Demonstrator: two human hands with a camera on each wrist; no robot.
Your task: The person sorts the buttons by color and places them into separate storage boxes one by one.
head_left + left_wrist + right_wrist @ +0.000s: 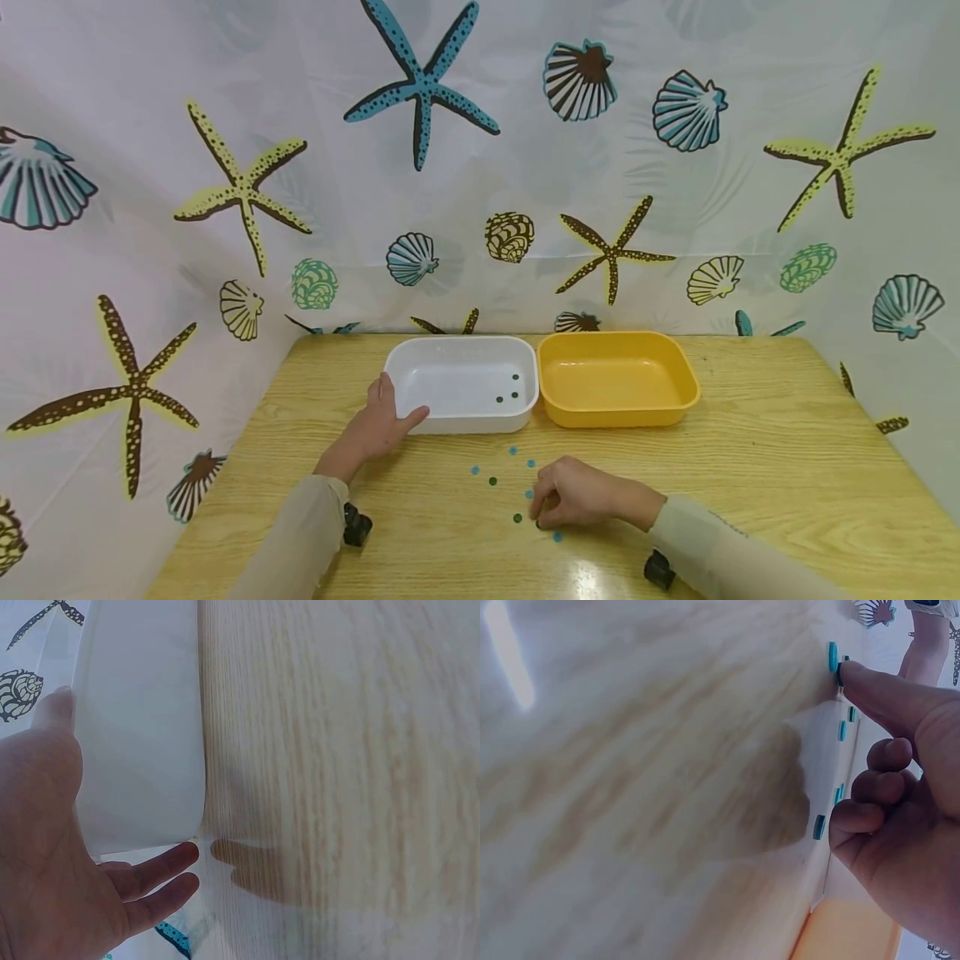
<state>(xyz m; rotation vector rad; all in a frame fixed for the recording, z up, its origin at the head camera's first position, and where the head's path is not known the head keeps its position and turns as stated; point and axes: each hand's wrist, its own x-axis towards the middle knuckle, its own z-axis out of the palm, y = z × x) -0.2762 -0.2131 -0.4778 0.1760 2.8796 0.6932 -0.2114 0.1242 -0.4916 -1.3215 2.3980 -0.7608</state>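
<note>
My left hand [378,423] rests on the front left corner of a white plastic tub [457,423], thumb over the front rim and fingers along the left end. In the left wrist view those fingers [161,874] are nearly straight beside the tub's wall. My right hand [573,493] is low over the table, pinching a small dark green disc [840,674] at the thumb tip; the index fingertip is hidden in the right wrist view. Around it lie several blue discs [557,537] and two more green discs [517,518]. Several dark green discs [514,395] lie inside the tub.
A yellow tub [618,417] stands right against the white one, at the back of the wooden table [765,467]. Behind and at both sides hangs a white curtain [480,183] printed with starfish and shells.
</note>
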